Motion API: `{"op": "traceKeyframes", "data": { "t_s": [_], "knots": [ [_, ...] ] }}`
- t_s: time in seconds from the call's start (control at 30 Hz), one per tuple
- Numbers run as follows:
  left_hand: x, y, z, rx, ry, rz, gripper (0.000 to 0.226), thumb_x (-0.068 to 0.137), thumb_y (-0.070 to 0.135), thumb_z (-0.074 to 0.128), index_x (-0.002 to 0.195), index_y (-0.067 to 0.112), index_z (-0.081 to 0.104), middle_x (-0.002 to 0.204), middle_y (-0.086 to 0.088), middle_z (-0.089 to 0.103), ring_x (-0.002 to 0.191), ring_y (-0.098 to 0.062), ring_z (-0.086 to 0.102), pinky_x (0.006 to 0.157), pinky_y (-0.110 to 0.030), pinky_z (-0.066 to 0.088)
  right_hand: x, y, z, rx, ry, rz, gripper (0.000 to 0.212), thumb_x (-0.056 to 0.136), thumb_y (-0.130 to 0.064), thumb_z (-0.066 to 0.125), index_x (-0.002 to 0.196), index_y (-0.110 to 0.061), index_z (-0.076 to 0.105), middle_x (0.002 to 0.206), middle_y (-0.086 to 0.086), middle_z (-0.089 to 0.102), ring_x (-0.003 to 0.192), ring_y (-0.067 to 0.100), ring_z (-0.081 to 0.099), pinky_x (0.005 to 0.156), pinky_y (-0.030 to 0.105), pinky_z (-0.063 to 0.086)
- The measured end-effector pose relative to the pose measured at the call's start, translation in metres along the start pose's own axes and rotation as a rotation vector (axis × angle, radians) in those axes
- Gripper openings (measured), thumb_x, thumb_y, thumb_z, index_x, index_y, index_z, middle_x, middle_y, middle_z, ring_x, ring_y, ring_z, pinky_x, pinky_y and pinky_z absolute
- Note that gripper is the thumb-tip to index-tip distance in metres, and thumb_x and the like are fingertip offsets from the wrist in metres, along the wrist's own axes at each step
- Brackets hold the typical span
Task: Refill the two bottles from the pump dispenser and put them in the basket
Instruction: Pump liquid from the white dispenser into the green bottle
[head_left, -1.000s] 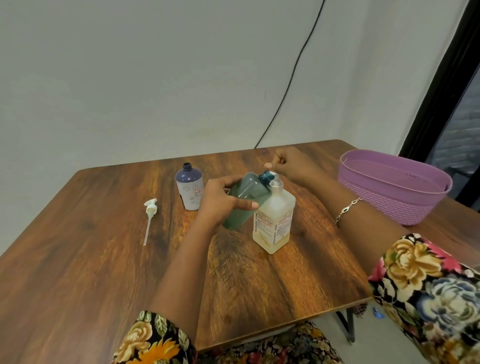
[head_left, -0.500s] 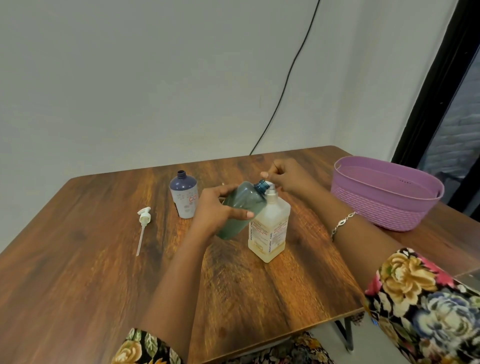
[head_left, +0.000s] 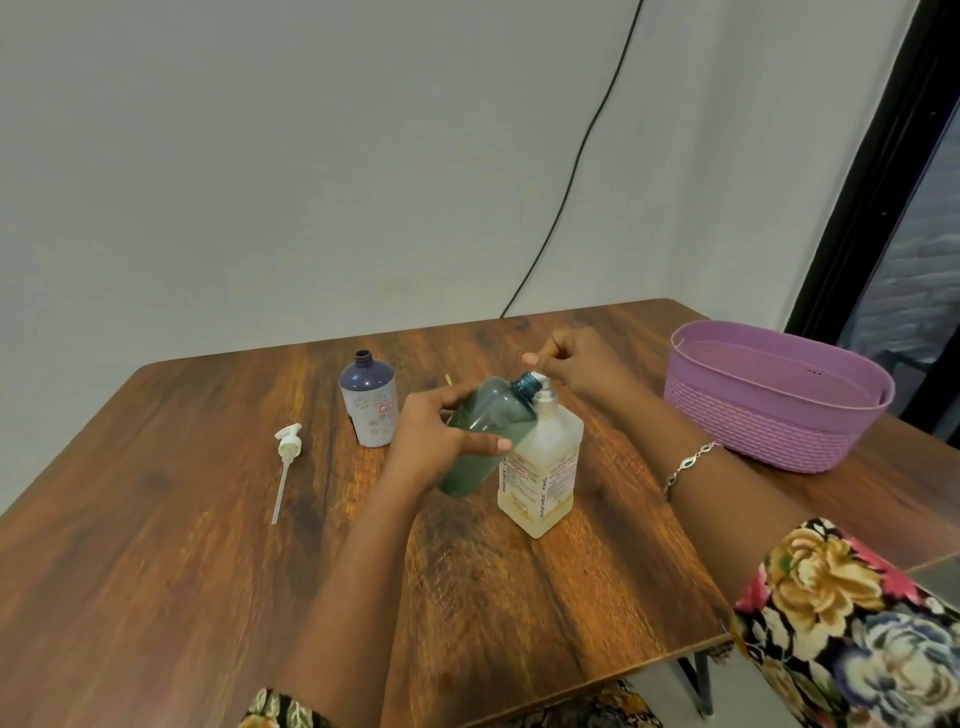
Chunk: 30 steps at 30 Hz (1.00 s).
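Barely any movement: left hand (head_left: 436, 441) still grips the tilted green bottle (head_left: 491, 415), right hand (head_left: 576, 364) curled over the pump dispenser (head_left: 545, 457) head.

Dispenser (head_left: 540, 467) is standing mid-worktop (head_left: 156, 571) w/ tilted bottle (head_left: 483, 431) leaning just left of it, 2nd bottle (head_left: 370, 402) standing further left & behind, loose pump (head_left: 287, 447) lying far left, basket (head_left: 774, 400) sitting well right.

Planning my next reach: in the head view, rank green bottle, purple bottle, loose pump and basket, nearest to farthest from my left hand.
1. green bottle, held in the left hand.
2. purple bottle, just to its left.
3. loose pump, farther left.
4. basket, far right.
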<state>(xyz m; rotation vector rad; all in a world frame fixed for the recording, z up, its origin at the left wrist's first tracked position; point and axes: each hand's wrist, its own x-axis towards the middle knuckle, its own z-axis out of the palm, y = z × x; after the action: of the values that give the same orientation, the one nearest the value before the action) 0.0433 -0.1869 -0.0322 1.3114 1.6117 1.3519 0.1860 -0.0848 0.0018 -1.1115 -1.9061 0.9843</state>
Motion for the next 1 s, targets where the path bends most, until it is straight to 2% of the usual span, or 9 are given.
{"op": "traceKeyframes", "data": {
  "t_s": [0.1, 0.3, 0.43, 0.57, 0.7, 0.87, 1.0],
  "knots": [
    [-0.001, 0.001, 0.001, -0.018, -0.015, -0.004, 0.065, 0.062, 0.006, 0.081, 0.122, 0.016, 0.058, 0.108, 0.005, 0.058, 0.1, -0.015, 0.05, 0.085, -0.033, 0.039, 0.0, -0.004, -0.003, -0.037, -0.021, 0.015, 0.028, 0.086, -0.018, 0.063, 0.063, -0.014, 0.049, 0.067, -0.002, 0.054, 0.063, 0.008, 0.047, 0.061, 0.02, 0.041],
    [0.001, 0.009, -0.005, 0.0, 0.018, 0.031, 0.067, 0.06, 0.007, 0.082, 0.122, 0.015, 0.058, 0.112, 0.001, 0.06, 0.104, -0.019, 0.053, 0.091, -0.039, 0.045, 0.004, -0.022, -0.008, -0.14, -0.038, -0.011, 0.021, 0.085, -0.015, 0.065, 0.067, -0.012, 0.054, 0.07, -0.001, 0.058, 0.069, 0.011, 0.052, 0.064, 0.022, 0.043],
    [0.0, 0.002, -0.001, 0.0, 0.007, 0.019, 0.069, 0.059, 0.009, 0.083, 0.123, 0.016, 0.058, 0.114, 0.001, 0.059, 0.104, -0.018, 0.053, 0.089, -0.037, 0.044, -0.001, -0.013, -0.005, -0.108, 0.013, -0.019, 0.025, 0.086, -0.016, 0.064, 0.065, -0.013, 0.05, 0.066, -0.006, 0.055, 0.057, -0.004, 0.048, 0.05, 0.011, 0.036],
    [-0.002, -0.003, 0.002, -0.01, 0.008, -0.007, 0.07, 0.059, 0.008, 0.082, 0.124, 0.016, 0.058, 0.116, 0.0, 0.059, 0.107, -0.02, 0.052, 0.092, -0.039, 0.043, -0.005, -0.006, 0.001, -0.08, 0.023, -0.023, 0.027, 0.086, -0.017, 0.064, 0.064, -0.013, 0.05, 0.064, -0.004, 0.053, 0.057, 0.003, 0.046, 0.056, 0.018, 0.038],
    [-0.002, 0.003, 0.0, -0.017, -0.002, 0.012, 0.065, 0.06, 0.007, 0.081, 0.121, 0.017, 0.059, 0.107, 0.005, 0.059, 0.102, -0.017, 0.053, 0.085, -0.035, 0.042, -0.005, -0.017, -0.005, -0.047, 0.014, 0.019, 0.024, 0.086, -0.011, 0.063, 0.065, -0.011, 0.052, 0.064, -0.006, 0.055, 0.052, -0.007, 0.051, 0.049, 0.01, 0.039],
    [0.002, 0.01, -0.003, 0.028, 0.006, 0.026, 0.07, 0.059, 0.009, 0.083, 0.124, 0.016, 0.057, 0.113, 0.001, 0.059, 0.105, -0.02, 0.052, 0.093, -0.041, 0.044, 0.001, -0.029, -0.012, -0.095, -0.056, 0.074, 0.021, 0.084, -0.01, 0.065, 0.066, -0.01, 0.054, 0.066, -0.003, 0.056, 0.06, 0.004, 0.049, 0.054, 0.017, 0.036],
    [-0.001, 0.001, 0.0, 0.019, 0.007, 0.001, 0.07, 0.059, 0.009, 0.083, 0.124, 0.017, 0.057, 0.111, 0.002, 0.058, 0.104, -0.02, 0.052, 0.092, -0.04, 0.043, -0.002, -0.013, -0.003, -0.058, 0.007, 0.04, 0.023, 0.088, -0.006, 0.061, 0.067, -0.009, 0.051, 0.063, -0.008, 0.055, 0.048, -0.011, 0.05, 0.045, 0.007, 0.035]
  ]
}}
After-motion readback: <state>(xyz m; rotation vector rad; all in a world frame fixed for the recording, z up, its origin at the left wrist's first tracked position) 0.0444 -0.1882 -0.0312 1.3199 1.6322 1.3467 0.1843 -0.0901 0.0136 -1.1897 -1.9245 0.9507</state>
